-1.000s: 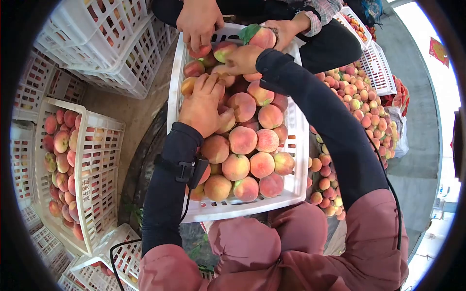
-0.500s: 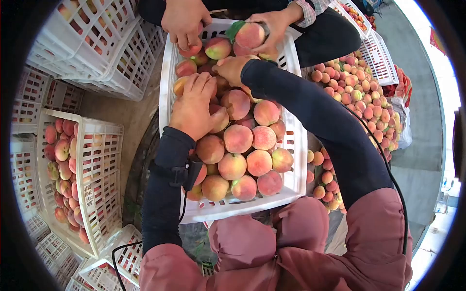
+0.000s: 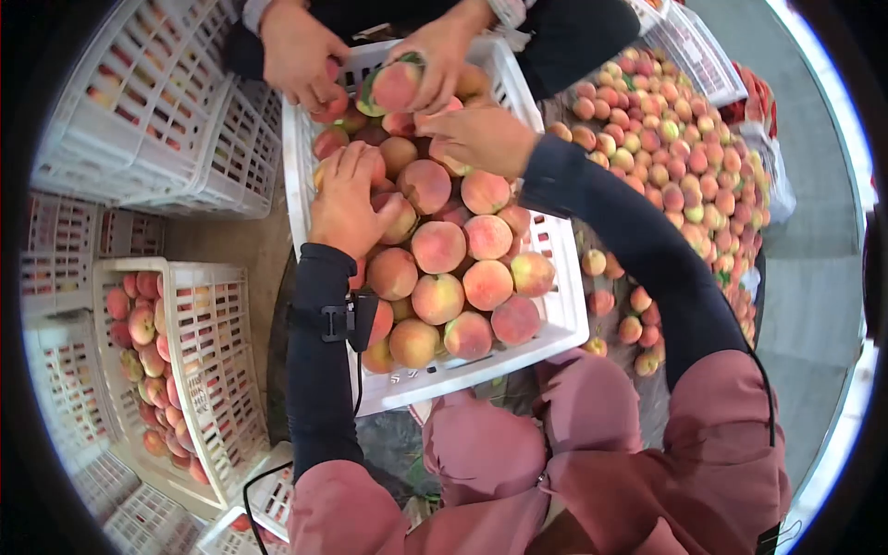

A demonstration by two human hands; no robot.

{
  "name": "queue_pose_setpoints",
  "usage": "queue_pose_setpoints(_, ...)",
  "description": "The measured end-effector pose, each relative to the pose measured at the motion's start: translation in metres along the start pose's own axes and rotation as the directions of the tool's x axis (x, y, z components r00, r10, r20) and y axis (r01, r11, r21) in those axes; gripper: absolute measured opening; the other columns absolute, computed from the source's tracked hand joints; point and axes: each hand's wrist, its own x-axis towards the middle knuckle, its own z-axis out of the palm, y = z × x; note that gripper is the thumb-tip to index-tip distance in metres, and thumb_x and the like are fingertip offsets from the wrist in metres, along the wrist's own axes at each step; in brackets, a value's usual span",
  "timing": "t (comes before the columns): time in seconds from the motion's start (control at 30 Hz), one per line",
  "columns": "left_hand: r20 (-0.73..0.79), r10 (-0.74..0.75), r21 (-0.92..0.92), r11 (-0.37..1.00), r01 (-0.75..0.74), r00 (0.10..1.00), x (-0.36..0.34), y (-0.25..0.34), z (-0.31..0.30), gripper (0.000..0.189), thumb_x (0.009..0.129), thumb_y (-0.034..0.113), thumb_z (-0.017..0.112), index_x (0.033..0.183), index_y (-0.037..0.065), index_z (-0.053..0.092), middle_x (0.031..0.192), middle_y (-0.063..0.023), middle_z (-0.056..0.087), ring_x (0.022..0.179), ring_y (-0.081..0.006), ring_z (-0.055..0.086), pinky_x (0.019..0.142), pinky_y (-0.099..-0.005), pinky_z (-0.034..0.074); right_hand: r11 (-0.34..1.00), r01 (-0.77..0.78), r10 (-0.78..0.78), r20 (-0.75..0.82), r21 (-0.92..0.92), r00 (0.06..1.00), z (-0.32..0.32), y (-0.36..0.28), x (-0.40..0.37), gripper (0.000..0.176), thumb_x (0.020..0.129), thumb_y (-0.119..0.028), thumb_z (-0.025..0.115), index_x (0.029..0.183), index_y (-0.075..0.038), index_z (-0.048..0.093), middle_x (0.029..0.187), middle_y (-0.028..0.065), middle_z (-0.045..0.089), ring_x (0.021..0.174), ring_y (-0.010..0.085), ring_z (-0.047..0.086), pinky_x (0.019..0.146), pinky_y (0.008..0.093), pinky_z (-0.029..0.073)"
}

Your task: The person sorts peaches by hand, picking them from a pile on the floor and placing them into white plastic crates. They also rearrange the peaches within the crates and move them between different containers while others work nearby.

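A white plastic crate (image 3: 453,390) in front of me is heaped with peaches (image 3: 438,247). My left hand (image 3: 347,205) lies on the peaches at the crate's left side, fingers stretched over the fruit and thumb apart. Near the far right part of the heap, my right hand (image 3: 486,139) has its fingers bent round a peach (image 3: 449,157), partly hidden beneath them. Across the crate, a co-worker's hand (image 3: 435,57) holds a peach with a green leaf (image 3: 396,86). That person's other hand (image 3: 301,57) is on a peach at the far left corner.
Stacked white crates (image 3: 139,102) stand at the left, with another peach-filled crate (image 3: 217,361) below them. A large pile of loose peaches (image 3: 684,166) spreads on the right. Beyond it lie a white crate (image 3: 694,51) and a red cloth (image 3: 757,97).
My right hand has drawn up from among the peaches and shifted slightly right relative to the crate. The co-worker's leafy peach has moved left and lower over the heap. The view has shifted.
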Motion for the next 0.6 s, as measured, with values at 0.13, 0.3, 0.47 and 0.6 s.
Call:
queue_pose_setpoints(0.13,-0.007,0.046,-0.009,0.999,-0.046,0.999,0.002,0.001,0.0,0.061,0.073,0.021,0.069,0.127,0.004,0.046,0.132,-0.0159,0.044,0.123,-0.0368,0.04,0.103,-0.0421,0.036,0.956,-0.226,0.24,-0.056,0.185,0.969,-0.06,0.01,-0.121,0.035,0.088,-0.016,0.057,0.121,-0.007,0.056,0.111,0.0093,0.061,0.097,0.0211,0.061,0.084,0.031,0.048)
queue_pose_setpoints(0.3,-0.002,0.093,0.034,0.995,-0.092,0.996,0.004,-0.001,0.001,0.057,0.073,0.021,0.069,0.123,0.002,0.048,0.13,-0.0158,0.045,0.123,-0.037,0.039,0.103,-0.0441,0.035,0.596,-0.522,0.759,-0.217,0.61,0.614,-0.028,0.04,-0.318,0.03,0.092,-0.015,0.054,0.119,-0.001,0.056,0.105,0.0065,0.063,0.094,0.0132,0.059,0.082,0.0267,0.047)
queue_pose_setpoints(0.47,0.025,0.112,0.081,0.99,-0.114,0.993,0.005,0.0,0.003,0.059,0.076,0.021,0.067,0.128,0.002,0.046,0.133,-0.0178,0.043,0.125,-0.0372,0.038,0.105,-0.044,0.032,0.333,-0.678,0.943,-0.22,0.655,0.25,0.069,0.014,-0.488,0.029,0.093,-0.019,0.055,0.116,-0.001,0.057,0.096,0.0031,0.063,0.078,0.0114,0.06,0.067,0.0235,0.048)
queue_pose_setpoints(0.6,0.036,0.114,0.1,0.988,-0.117,0.993,0.005,-0.002,0.005,0.06,0.077,0.021,0.066,0.129,0.002,0.045,0.133,-0.0183,0.043,0.125,-0.0372,0.038,0.105,-0.0445,0.031,-0.001,-0.555,1.0,-0.001,0.832,-0.003,0.092,-0.021,-0.483,0.028,0.093,-0.019,0.054,0.116,-0.002,0.057,0.092,0.001,0.061,0.074,0.0087,0.058,0.062,0.0199,0.045)
